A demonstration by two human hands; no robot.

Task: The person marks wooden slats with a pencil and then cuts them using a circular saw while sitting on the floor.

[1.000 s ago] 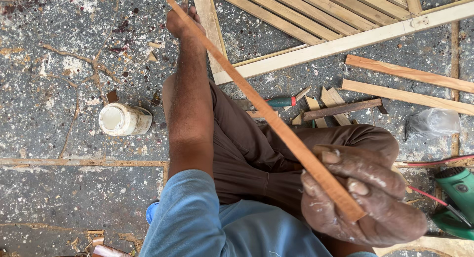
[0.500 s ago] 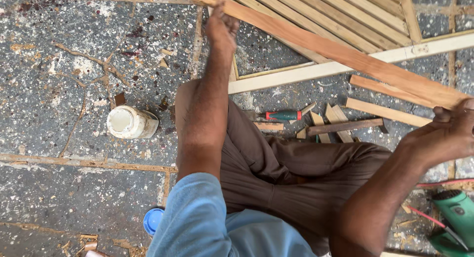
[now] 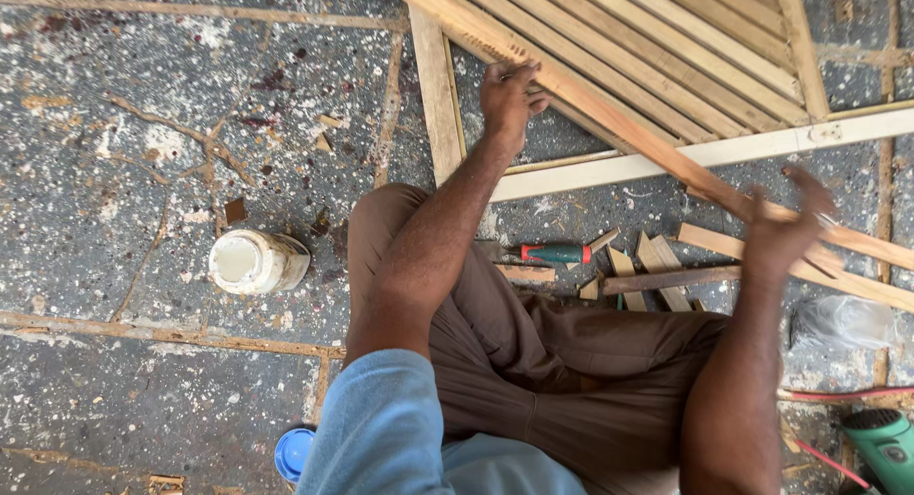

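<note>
I sit on a speckled floor in brown trousers. A long reddish wooden slat lies diagonally against the edge of a slatted wooden frame at the top. My left hand grips the slat near its upper end, fingers curled over it. Blurred with motion, my right hand rests on the slat's lower part, its fingers spread and partly lifted. A white-painted frame rail runs beneath the slat.
A white plastic jar lies on its side at left. Near my knees are a green-handled screwdriver and wood offcuts. A green power tool with a red cord sits at bottom right, a blue cap by my hip.
The slat has swung from diagonally across my lap up onto the slatted frame's edge. My right hand moved up and right with it and its fingers have spread.
</note>
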